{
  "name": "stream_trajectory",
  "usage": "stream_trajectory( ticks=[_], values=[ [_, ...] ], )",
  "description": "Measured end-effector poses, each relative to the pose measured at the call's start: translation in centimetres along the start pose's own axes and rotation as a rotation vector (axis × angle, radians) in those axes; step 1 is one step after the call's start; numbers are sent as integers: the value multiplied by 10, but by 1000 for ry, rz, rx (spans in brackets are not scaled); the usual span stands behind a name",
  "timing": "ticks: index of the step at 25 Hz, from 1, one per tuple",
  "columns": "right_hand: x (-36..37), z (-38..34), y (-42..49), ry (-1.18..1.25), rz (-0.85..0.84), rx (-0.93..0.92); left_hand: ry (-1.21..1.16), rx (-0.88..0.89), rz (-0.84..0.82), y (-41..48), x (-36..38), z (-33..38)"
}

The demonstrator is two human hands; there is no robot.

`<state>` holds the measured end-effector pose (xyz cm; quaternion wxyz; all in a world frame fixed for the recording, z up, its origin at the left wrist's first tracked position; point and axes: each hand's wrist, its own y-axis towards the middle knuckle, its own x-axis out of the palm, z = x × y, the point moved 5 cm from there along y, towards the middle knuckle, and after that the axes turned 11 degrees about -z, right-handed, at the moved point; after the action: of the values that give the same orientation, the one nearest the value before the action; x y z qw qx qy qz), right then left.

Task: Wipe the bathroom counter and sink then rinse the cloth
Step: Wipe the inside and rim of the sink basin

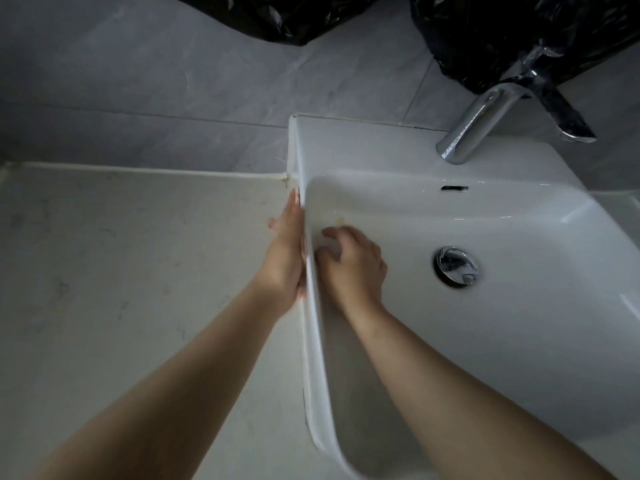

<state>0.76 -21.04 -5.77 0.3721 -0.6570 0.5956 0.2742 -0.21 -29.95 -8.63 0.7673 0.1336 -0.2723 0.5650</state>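
Note:
A white rectangular sink stands on a pale stone counter. My left hand lies flat against the outer left wall of the sink, fingers straight and holding nothing. My right hand is inside the basin, fingers curled and pressed to the inner left wall. A small pale bit of cloth shows under its fingertips; the rest is hidden by the hand. A faint yellowish stain sits on the basin wall just above the right hand.
A chrome faucet rises at the back of the sink, above an overflow slot. The chrome drain plug is right of my right hand. Black plastic bags hang against the grey tiled wall.

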Motion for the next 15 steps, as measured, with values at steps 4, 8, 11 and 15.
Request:
stream_trajectory(
  ticks=[4, 8, 11, 15],
  values=[
    [-25, -37, 50, -319, 159, -260, 166, 68, 127, 1, -18, 1],
    [-33, -35, 80, -348, 45, -350, 159, -10, 99, 59, -29, 33],
    [-31, -33, 78, -298, 51, -344, 62, -91, 46, 67, -26, 35],
    [-29, -32, 78, -260, 103, -370, -28, -63, -28, 19, -9, -1]
  ],
)
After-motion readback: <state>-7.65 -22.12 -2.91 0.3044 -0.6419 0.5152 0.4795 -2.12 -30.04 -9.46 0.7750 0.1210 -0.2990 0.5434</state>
